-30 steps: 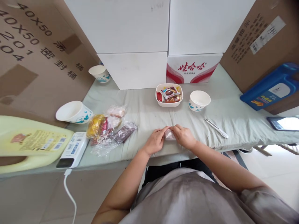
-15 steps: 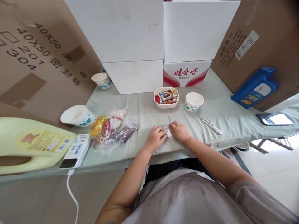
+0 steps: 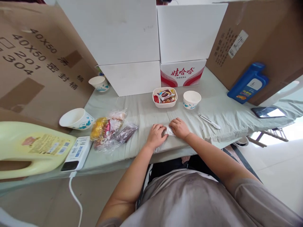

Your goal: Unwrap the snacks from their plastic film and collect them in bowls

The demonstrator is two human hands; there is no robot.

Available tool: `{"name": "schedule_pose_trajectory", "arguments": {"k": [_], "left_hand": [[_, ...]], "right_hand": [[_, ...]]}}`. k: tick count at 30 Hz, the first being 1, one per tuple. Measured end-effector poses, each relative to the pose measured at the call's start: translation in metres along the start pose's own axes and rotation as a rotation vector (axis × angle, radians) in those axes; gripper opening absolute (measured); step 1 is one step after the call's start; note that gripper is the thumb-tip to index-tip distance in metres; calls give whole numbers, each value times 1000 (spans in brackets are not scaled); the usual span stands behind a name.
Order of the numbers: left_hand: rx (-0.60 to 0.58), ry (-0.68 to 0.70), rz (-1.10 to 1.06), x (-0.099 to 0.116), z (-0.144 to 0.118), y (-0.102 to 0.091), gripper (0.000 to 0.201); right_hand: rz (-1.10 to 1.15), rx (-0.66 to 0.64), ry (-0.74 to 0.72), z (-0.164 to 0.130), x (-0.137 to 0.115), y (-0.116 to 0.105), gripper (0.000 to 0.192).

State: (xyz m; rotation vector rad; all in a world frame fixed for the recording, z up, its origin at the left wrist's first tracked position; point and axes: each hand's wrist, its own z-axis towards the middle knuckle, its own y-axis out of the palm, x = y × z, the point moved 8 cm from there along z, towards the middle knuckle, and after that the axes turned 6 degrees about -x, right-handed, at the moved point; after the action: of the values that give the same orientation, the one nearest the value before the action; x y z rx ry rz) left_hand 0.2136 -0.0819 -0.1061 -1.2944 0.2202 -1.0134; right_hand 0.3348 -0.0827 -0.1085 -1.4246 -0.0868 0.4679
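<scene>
Fingers of left hand [image 3: 156, 135] and right hand [image 3: 179, 128] pinch small clear packet [image 3: 169, 131] on tabletop [image 3: 142, 110], mid-handling; steady grip needed next.

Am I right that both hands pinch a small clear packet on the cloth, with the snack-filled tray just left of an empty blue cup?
Not quite: the cup is white, not blue. The head view shows the left hand and right hand pinching the clear packet, and the snack tray just left of the cup.
</scene>
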Motion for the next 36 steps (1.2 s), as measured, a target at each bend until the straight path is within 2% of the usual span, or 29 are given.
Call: {"name": "schedule_pose_trajectory", "arguments": {"k": [10, 20, 24, 27, 29, 31, 33, 35, 36], "left_hand": [[-7, 8, -7, 0, -2, -1, 23], [-12, -11, -9, 3, -3, -6, 23], [-15, -16, -14, 4, -3, -6, 22], [7, -20, -52, 3, -6, -8, 21], [48, -37, -96, 0, -9, -11, 26], [87, -55, -136, -5, -11, -14, 34], [104, -66, -152, -8, -13, -14, 36], [99, -65, -149, -10, -12, -13, 33], [90, -61, -144, -10, -11, -12, 30]], "right_hand": [[38, 18, 15, 0, 0, -3, 22], [145, 122, -16, -4, 6, -13, 26], [232, 207, -144, -16, -4, -25, 27], [213, 95, -254, -24, -21, -16, 22], [156, 7, -249, -27, -27, -8, 18], [131, -38, -259, -28, -27, -9, 18], [168, -37, -296, -26, -18, -24, 19], [222, 59, -272, -17, 7, -57, 20], [229, 147, -220, -12, 26, -78, 21]]}}
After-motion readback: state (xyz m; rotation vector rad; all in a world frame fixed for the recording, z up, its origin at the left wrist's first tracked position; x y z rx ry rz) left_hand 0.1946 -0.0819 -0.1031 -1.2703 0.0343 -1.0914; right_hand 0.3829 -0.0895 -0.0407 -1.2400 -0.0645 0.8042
